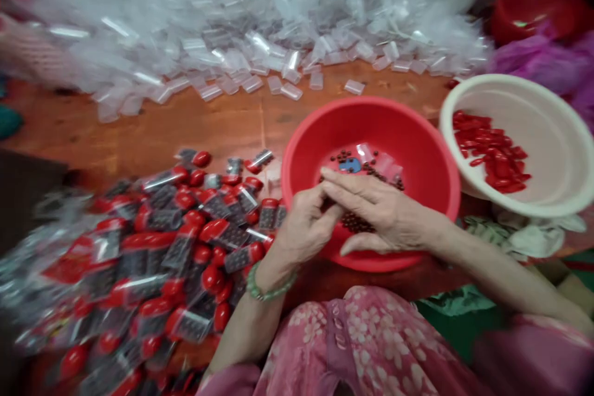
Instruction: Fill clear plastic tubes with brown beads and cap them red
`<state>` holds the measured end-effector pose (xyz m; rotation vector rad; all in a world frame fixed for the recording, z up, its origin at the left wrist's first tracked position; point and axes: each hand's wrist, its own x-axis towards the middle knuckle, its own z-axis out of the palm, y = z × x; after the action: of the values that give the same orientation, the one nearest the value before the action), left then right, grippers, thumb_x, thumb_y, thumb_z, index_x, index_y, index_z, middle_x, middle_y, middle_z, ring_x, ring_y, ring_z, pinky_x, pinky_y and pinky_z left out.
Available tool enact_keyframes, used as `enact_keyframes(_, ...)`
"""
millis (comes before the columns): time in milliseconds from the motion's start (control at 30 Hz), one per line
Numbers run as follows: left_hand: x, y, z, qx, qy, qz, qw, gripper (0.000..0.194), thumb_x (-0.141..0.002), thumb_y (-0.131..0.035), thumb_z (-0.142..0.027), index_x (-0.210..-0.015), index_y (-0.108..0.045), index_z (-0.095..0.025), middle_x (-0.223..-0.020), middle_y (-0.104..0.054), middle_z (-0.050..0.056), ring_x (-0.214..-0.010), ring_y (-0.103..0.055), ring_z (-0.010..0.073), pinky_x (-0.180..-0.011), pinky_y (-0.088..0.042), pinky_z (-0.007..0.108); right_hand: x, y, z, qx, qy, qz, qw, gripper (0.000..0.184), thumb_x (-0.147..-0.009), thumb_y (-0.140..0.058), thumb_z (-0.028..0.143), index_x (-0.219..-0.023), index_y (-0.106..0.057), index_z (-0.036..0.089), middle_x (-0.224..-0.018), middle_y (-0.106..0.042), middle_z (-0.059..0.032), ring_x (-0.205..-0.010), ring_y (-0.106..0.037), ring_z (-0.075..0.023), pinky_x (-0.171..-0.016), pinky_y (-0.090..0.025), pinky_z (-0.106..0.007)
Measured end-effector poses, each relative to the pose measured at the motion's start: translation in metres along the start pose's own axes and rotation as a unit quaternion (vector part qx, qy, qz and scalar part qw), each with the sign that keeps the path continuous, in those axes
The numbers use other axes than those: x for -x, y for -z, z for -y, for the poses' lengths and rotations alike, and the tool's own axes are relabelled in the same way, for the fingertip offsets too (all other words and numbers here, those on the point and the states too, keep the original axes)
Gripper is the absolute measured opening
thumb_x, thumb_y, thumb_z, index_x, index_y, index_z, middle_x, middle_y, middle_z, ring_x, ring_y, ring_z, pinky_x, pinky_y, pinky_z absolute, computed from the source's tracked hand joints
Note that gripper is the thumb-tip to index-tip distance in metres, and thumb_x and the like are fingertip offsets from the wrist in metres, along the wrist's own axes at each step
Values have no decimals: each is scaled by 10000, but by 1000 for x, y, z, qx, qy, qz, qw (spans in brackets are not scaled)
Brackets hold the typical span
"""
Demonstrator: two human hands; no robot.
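Note:
My left hand (309, 223) is curled closed over the near left rim of a red basin (417, 148); whatever is in its fingers is hidden. Above the basin, my right hand (383, 210) lies with its fingers stretched across the left hand's fingers, its thumb apart. Small dark brown beads (355, 223) lie in the basin below the hands, along with a blue piece (350, 165) and a clear plastic piece (364, 153). Left of the left hand spreads a heap of clear tubes with red caps (225, 235), filled with dark beads.
A white basin (552, 136) at the right holds red plastic caps (503, 161). Many clear empty tubes (288, 65) are piled along the back of the wooden surface (223, 120). Purple plastic (533, 55) and another red basin (531, 12) are at the far right.

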<state>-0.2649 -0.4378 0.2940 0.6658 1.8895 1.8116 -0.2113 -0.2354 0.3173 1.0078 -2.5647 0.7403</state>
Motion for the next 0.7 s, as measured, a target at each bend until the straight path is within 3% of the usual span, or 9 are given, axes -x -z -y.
enact_keyframes(100,1,-1,-9,-5,56,-21,998,226,-895,-730,-341,-1033,-749,-162,-997,-796,65,-954,-736,212,-880,-586,307,-5,-7,-4,39,15,-108,993,901,-994,-579,573,-1675,-199,122,-1577,-523,-204,-1547,-405,-268,-1266,-390,-481)
enact_keyframes(167,-1,-1,-12,-26,75,-28,996,238,-880,-751,-369,-1023,-757,-180,-967,-798,50,-945,-739,215,-861,-591,299,-6,-8,-5,78,-8,-133,988,871,-953,-598,648,-1615,-363,135,-1629,-472,-158,-1590,-321,-264,-1312,-305,-473)
enact_keyframes(300,-10,-5,-7,-85,57,-39,994,284,-814,-789,-458,-763,-738,-184,-738,-761,19,-721,-705,189,-695,-589,268,4,-7,-1,101,-28,0,995,706,-997,-558,606,-1504,-532,115,-1609,-510,-107,-1535,-423,-218,-1303,-306,-381)
enact_keyframes(367,-14,-8,-3,-94,61,-28,993,310,-778,-809,-488,-804,-762,-183,-805,-791,35,-757,-725,198,-741,-607,279,15,8,-3,68,-40,19,997,673,-1029,-513,581,-1495,-534,97,-1599,-520,-120,-1499,-474,-209,-1262,-372,-371)
enact_keyframes(467,-18,-13,2,-109,93,-24,989,365,-793,-784,-520,-960,-790,-196,-984,-819,68,-927,-761,228,-903,-614,324,42,58,-25,16,-121,-72,990,522,-1080,-428,504,-1404,-618,142,-1475,-646,-112,-1383,-590,-198,-1151,-496,-380)
enact_keyframes(533,-20,-14,3,-129,104,-27,986,381,-804,-770,-544,-974,-790,-204,-1029,-816,77,-974,-760,232,-947,-607,341,65,94,-56,41,-304,-118,944,380,-1079,-460,388,-1299,-686,177,-1238,-767,-80,-1108,-718,-191,-997,-568,-367)
enact_keyframes(567,-20,-15,3,-135,106,-26,985,385,-810,-768,-552,-976,-786,-205,-1046,-813,79,-991,-757,232,-963,-604,346,77,108,-76,61,-387,-87,916,317,-1058,-500,345,-1219,-720,182,-1113,-790,-64,-959,-732,-182,-890,-584,-341)
enact_keyframes(633,-22,-16,2,-127,116,-21,985,388,-847,-749,-553,-1020,-766,-207,-1077,-803,79,-1012,-752,221,-973,-605,347,101,121,-117,89,-551,72,827,225,-1019,-552,270,-1116,-738,188,-962,-782,-32,-771,-690,-143,-741,-547,-275)
enact_keyframes(700,-23,-20,0,-97,131,-25,986,377,-897,-719,-537,-1079,-729,-207,-1058,-797,70,-965,-759,194,-922,-623,326,120,118,-153,84,-592,138,790,127,-915,-683,176,-1019,-750,150,-858,-764,-40,-657,-646,-128,-657,-507,-255)
